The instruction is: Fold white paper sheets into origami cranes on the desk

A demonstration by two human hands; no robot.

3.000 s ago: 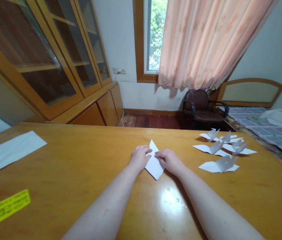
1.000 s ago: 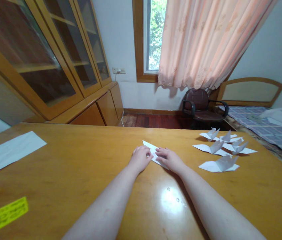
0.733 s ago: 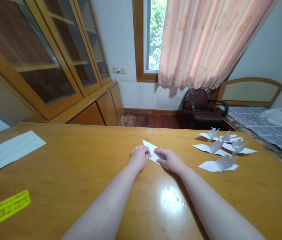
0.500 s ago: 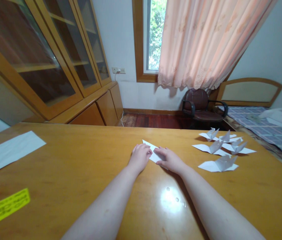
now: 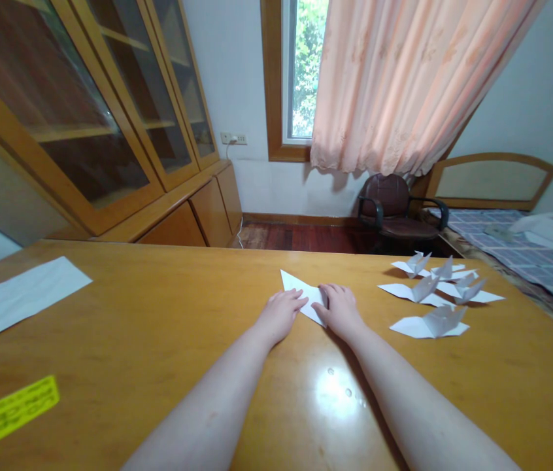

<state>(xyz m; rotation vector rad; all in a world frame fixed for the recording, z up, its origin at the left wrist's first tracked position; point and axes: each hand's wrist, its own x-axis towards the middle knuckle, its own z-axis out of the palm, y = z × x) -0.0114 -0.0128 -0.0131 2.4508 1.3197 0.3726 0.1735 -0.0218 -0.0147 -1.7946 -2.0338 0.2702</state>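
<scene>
Head view: the small, pointed piece of folded white paper [image 5: 311, 293] sits mid-bench, on the glossy yellow-brown wooden bench [image 5: 183, 314], between both hands. Left hand [image 5: 283, 315] has its fingers laid over it; right hand [image 5: 342, 313] has thumb and fingers spread at the right end, can't tell if either's pinching. I'd pin it lightly left, line up the edges, then crease firmly. Versus half a second ago, right hand's shifted right and the paper's far edge now dips.
</scene>
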